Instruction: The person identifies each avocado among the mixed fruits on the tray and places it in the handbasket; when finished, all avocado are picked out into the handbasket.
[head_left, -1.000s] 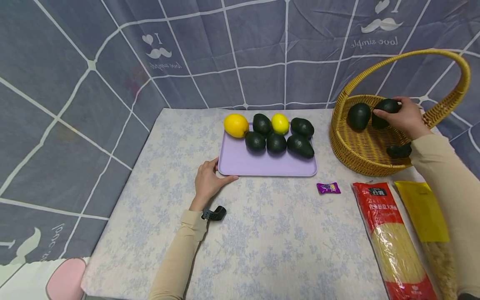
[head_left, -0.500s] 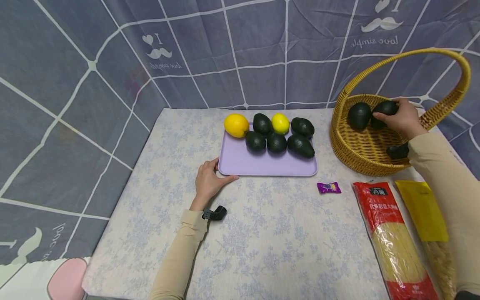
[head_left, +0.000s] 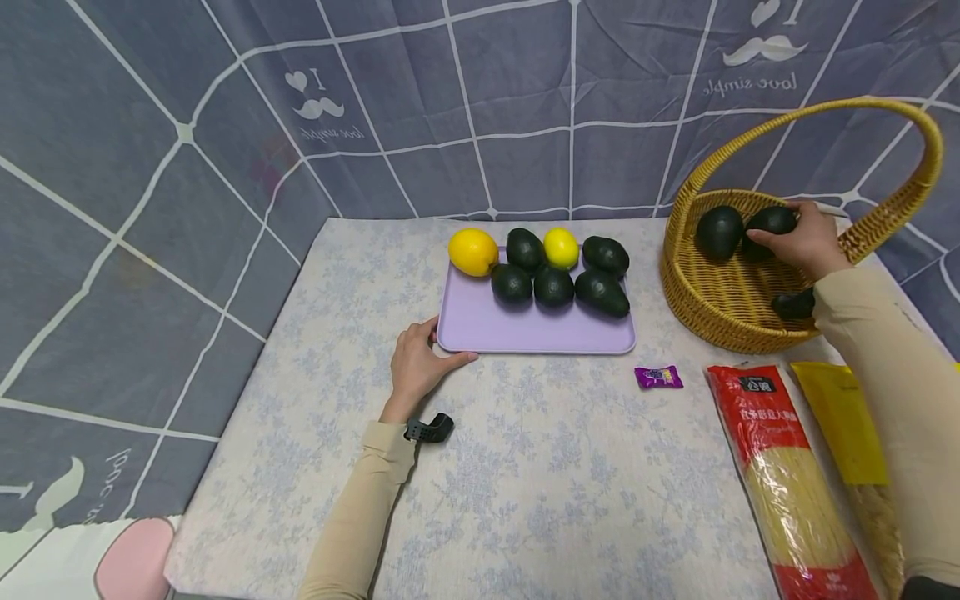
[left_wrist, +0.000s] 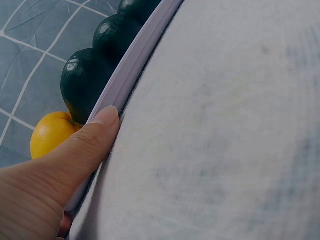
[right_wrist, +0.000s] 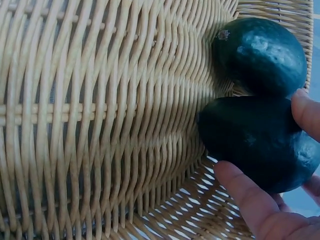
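Note:
In the head view my right hand [head_left: 810,242] is inside the wicker basket [head_left: 697,308], with its fingers and thumb around a dark green avocado [head_left: 768,229]. Another avocado [head_left: 720,232] lies right beside it in the basket. The right wrist view has the held avocado [right_wrist: 255,140] between thumb and fingers, touching its neighbour [right_wrist: 260,55]. My left hand [head_left: 420,362] grips the near left corner of the lilac tray [head_left: 525,333], its thumb along the front rim. Several avocados [head_left: 553,287], an orange-yellow fruit [head_left: 472,252] and a lemon [head_left: 561,248] are on the tray.
A small purple wrapped candy [head_left: 658,377] lies in front of the basket. Red-ended noodles [head_left: 787,483] and a yellow bag [head_left: 847,417] are on the right, partly under my forearm. The basket's tall handle [head_left: 817,108] arches above my right hand.
My right hand has shifted slightly toward me and down with the avocado inside the basket. The left hand and the tray stay where they were.

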